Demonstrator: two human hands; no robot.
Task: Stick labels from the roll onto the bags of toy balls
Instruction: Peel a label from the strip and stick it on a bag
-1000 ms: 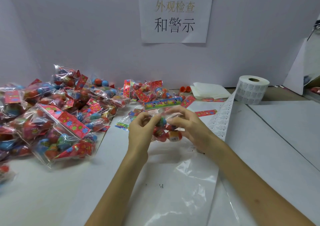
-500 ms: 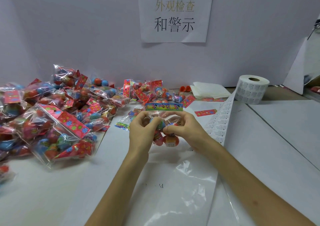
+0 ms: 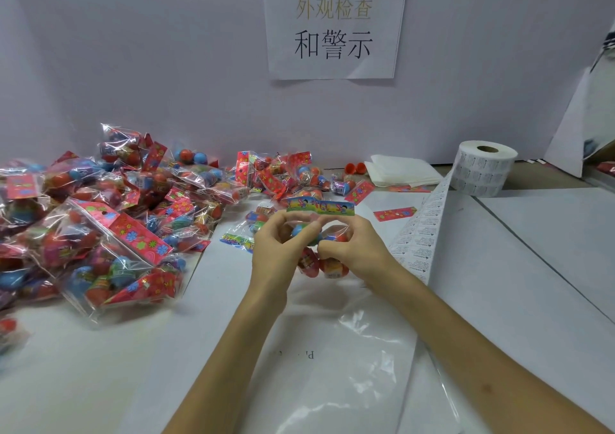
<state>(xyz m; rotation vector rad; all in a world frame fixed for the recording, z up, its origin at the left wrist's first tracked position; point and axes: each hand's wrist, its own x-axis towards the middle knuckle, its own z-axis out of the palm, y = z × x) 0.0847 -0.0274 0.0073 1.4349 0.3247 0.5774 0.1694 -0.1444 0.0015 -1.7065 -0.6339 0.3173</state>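
Up close, clear bag (image 3: 320,234), colourful header strip, red and blue balls

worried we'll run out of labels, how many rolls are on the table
1. The label roll stands at the back right, its strip trailing down beside the right hand. Another could be hidden behind the board at the far right.

Held bag (image 3: 329,266) partly hidden behind fingers (image 3: 333,249); label strip (image 3: 420,234) print unreadable.
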